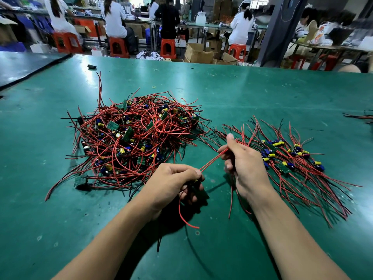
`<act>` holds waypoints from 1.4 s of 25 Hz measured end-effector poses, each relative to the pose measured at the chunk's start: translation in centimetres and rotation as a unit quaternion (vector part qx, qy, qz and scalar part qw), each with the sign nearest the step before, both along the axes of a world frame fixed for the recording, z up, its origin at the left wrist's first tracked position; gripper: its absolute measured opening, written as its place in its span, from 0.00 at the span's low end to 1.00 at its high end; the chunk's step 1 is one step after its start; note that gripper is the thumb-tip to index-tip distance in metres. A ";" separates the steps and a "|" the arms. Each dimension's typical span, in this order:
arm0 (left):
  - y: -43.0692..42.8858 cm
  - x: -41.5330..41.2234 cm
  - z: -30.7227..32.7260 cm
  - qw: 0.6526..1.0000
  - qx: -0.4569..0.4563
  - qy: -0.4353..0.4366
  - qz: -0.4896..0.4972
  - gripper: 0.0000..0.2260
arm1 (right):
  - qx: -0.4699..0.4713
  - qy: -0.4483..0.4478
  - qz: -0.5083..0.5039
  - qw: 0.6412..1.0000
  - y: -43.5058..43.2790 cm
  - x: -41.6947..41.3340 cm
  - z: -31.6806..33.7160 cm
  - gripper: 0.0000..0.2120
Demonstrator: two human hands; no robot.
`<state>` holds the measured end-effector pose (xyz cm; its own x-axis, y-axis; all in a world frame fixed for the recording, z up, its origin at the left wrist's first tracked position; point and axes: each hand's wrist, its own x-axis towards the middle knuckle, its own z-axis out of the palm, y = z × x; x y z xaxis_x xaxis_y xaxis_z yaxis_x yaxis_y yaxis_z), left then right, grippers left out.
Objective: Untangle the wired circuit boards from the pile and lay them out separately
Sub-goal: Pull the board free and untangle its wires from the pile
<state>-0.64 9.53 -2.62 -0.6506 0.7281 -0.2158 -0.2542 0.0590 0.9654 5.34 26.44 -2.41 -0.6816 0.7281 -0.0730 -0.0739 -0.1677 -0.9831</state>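
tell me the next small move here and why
Probably carry the freed red wires right and lay them beside the sorted row: the left hand grips one end clear of the tangled pile, the right hand pinches them pulled straight, and the row lies just beyond that hand.

You have one view only: the wide-angle camera on your head, facing forward and down over the glossy green tabletop (262,93). It sits close above your left hand (175,178) and right hand (244,164), by the tabletop's near edge, close enough to show the thin red insulated wires (214,159) between them. Past the far edge it takes in seated workers (115,19).
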 end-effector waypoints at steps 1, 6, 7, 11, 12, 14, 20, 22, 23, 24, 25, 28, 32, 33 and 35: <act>0.0 0.0 0.0 1.000 -0.001 0.003 -0.004 0.07 | -0.027 -0.002 0.000 1.000 0.0 0.0 0.1 0.26; -0.1 0.1 0.0 1.000 0.005 0.001 -0.029 0.08 | -0.149 0.019 0.026 0.988 0.4 0.2 0.4 0.28; -0.1 0.1 0.0 1.000 0.003 0.001 -0.026 0.08 | -0.141 0.013 0.030 0.990 0.5 0.2 0.3 0.28; -0.4 -0.4 0.1 0.999 0.034 -0.023 0.027 0.06 | -0.056 -0.018 0.090 0.994 0.8 0.6 0.2 0.27; -0.4 -0.5 0.2 0.997 0.052 -0.034 0.036 0.11 | -0.043 -0.024 0.144 0.988 0.6 0.7 0.2 0.27; -0.3 -0.7 0.4 0.994 0.092 -0.056 0.036 0.21 | -0.013 -0.047 0.272 0.961 -0.5 0.9 0.2 0.26; -0.3 -0.6 0.5 0.994 0.087 -0.057 0.018 0.29 | -0.007 -0.032 0.390 0.920 -2.4 1.4 0.3 0.13; -0.4 -0.6 0.7 0.992 0.088 -0.092 0.012 0.27 | 0.020 -0.028 0.348 0.937 -2.2 1.4 0.4 0.13; -0.5 -0.7 0.9 0.988 0.094 -0.122 0.010 0.26 | 0.026 -0.016 0.326 0.945 -2.2 1.3 0.4 0.13; -0.6 -0.9 1.0 0.982 0.107 -0.158 0.005 0.25 | 0.017 0.004 0.307 0.952 -2.2 1.2 0.5 0.12; -0.8 -1.1 1.2 0.972 0.129 -0.195 0.000 0.25 | -0.005 0.034 0.290 0.956 -2.2 1.0 0.6 0.11; -0.7 -1.0 1.3 0.956 0.162 -0.241 0.023 0.18 | -0.098 0.127 0.219 0.962 -2.1 0.6 0.7 0.07; -0.1 0.0 0.7 0.979 0.143 -0.135 0.054 0.14 | -0.039 0.146 0.170 0.974 -2.1 0.5 0.5 0.10; 0.0 0.1 0.8 0.981 0.148 -0.114 0.060 0.14 | 0.020 0.133 0.176 0.975 -2.2 0.5 0.3 0.11; 0.0 0.2 1.0 0.980 0.161 -0.090 0.075 0.14 | 0.102 0.118 0.206 0.966 -2.3 0.6 0.2 0.13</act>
<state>-0.46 9.51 -1.64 -0.7276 0.6768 -0.1116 -0.4054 -0.2930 0.8659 5.94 24.15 -2.24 -0.8967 0.3744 0.2360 -0.2685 -0.0363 -0.9626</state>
